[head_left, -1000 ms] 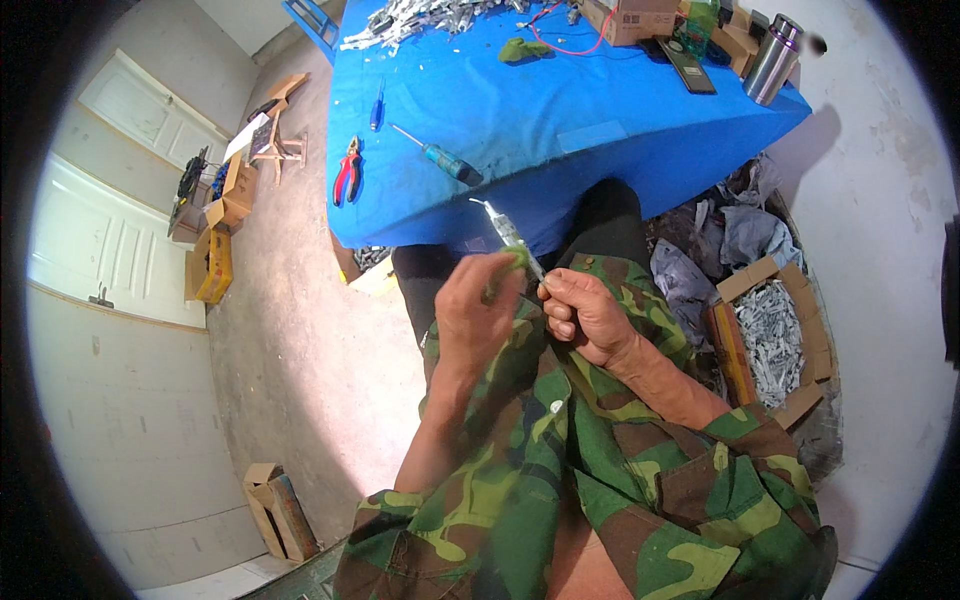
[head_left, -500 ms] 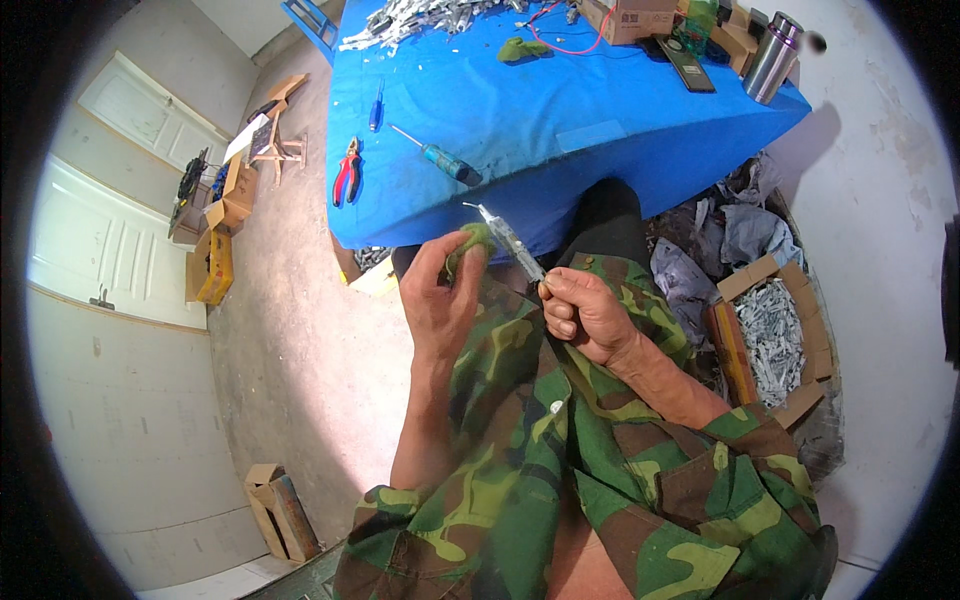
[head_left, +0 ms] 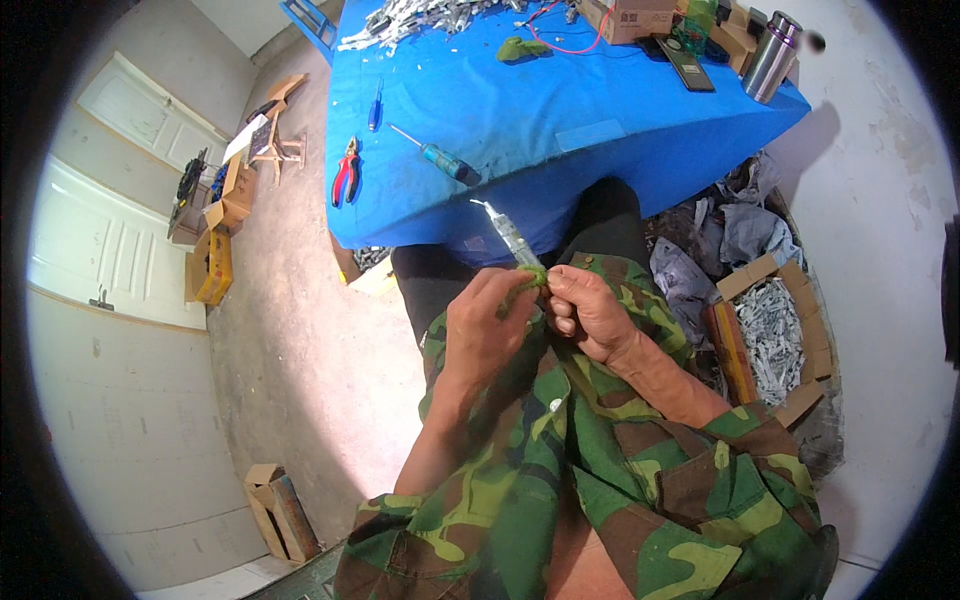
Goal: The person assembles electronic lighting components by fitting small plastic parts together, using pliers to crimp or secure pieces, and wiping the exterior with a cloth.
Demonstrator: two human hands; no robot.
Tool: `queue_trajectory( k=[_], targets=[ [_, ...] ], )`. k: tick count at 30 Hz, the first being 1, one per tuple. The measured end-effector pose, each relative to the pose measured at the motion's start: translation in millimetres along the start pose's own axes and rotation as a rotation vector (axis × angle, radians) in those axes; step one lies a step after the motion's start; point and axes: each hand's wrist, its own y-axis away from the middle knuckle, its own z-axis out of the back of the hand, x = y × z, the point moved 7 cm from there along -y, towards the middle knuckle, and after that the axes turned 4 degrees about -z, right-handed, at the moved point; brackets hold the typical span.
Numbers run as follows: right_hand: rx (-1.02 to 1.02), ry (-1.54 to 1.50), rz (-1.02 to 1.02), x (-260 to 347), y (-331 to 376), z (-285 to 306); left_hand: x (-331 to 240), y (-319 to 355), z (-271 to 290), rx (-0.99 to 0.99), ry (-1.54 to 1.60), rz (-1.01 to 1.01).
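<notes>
Slim clear tube (head_left: pixel 507 233), green-tipped base, tilted up-left over lap.

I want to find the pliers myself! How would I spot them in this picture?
Start at the big blue table and go to its left edge. The pliers lie there alone, just below a small blue-handled screwdriver. Only they have two handles, red and blue; the teal-handled screwdriver to their right is one long stick.

Ahead of you a blue table (head_left: pixel 560 110) carries a screwdriver (head_left: pixel 440 158), red pliers (head_left: pixel 346 172) and a steel flask (head_left: pixel 771 56); right of you sits a carton (head_left: pixel 770 335) of what may be metal scraps; boxes (head_left: pixel 212 250) line the wall.
</notes>
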Motion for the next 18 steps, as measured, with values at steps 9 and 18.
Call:
queue_trajectory(
  k=[9,18],
  targets=[
    [-0.220,0.908,0.485,27.1,13.6,-21.3,30.9,-9.6,33.1,-0.144,0.030,0.167],
    [-0.246,1.301,0.792,35.3,26.0,-43.3,13.0,-13.5,23.8,-0.096,-0.087,0.057]
  ],
)
